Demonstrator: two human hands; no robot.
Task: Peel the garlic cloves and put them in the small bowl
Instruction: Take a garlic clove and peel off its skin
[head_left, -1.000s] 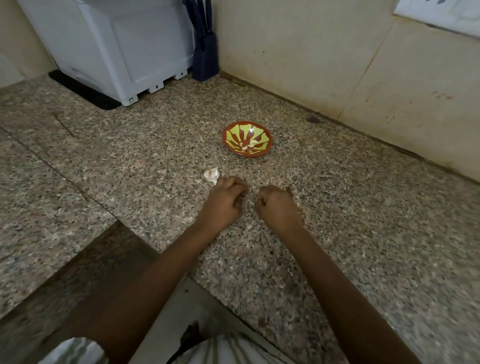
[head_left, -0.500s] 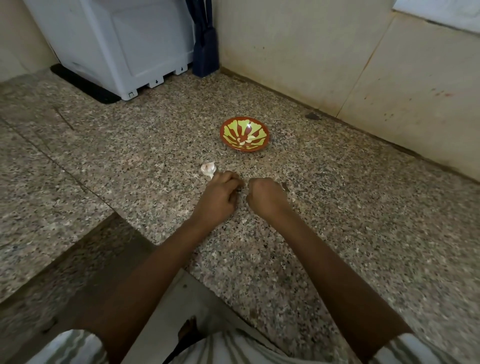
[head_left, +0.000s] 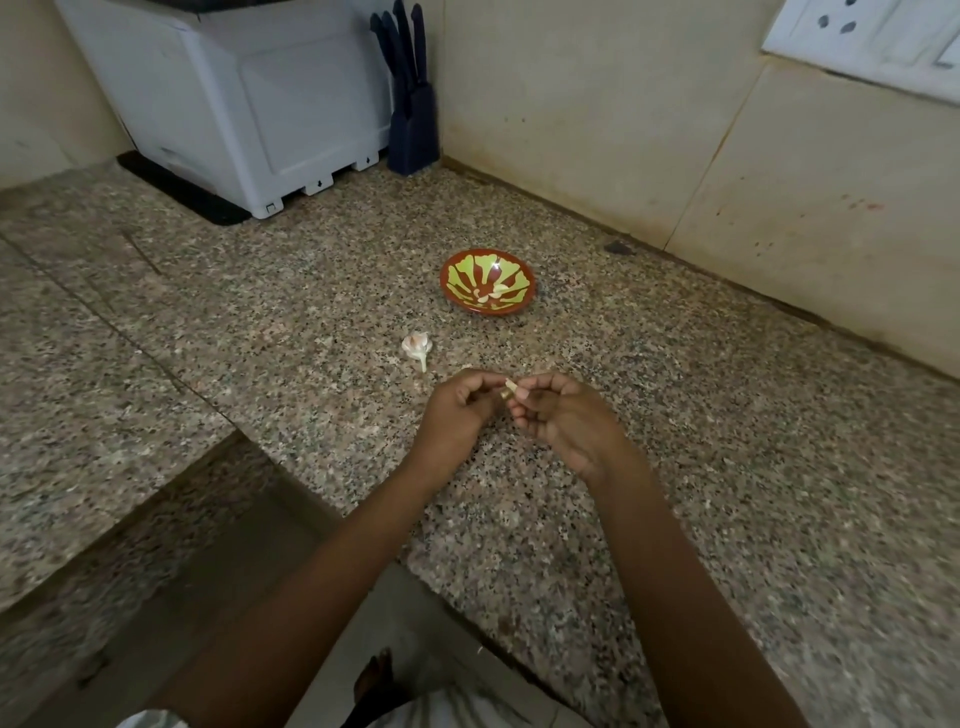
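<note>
A small garlic clove (head_left: 510, 388) is pinched between the fingertips of my left hand (head_left: 457, 415) and my right hand (head_left: 563, 418), a little above the granite counter (head_left: 727, 441). Both hands have curled fingers and meet at the clove. Beyond them stands the small red bowl (head_left: 462, 299) with a yellow-green pattern; a couple of pale peeled cloves (head_left: 491, 295) lie in it. The rest of the garlic bulb (head_left: 415, 347), white with a short stem, lies on the counter just left of and beyond my left hand.
A white appliance (head_left: 249, 98) stands at the back left on a black mat. A dark knife block (head_left: 413, 109) sits in the corner against the beige wall. The counter's front edge drops off below my forearms, with a lower granite ledge (head_left: 78, 364) to the left.
Both hands have lifted off the counter and turned, so the clove now shows between the fingertips. The camera has tilted up, showing more of the wall.
</note>
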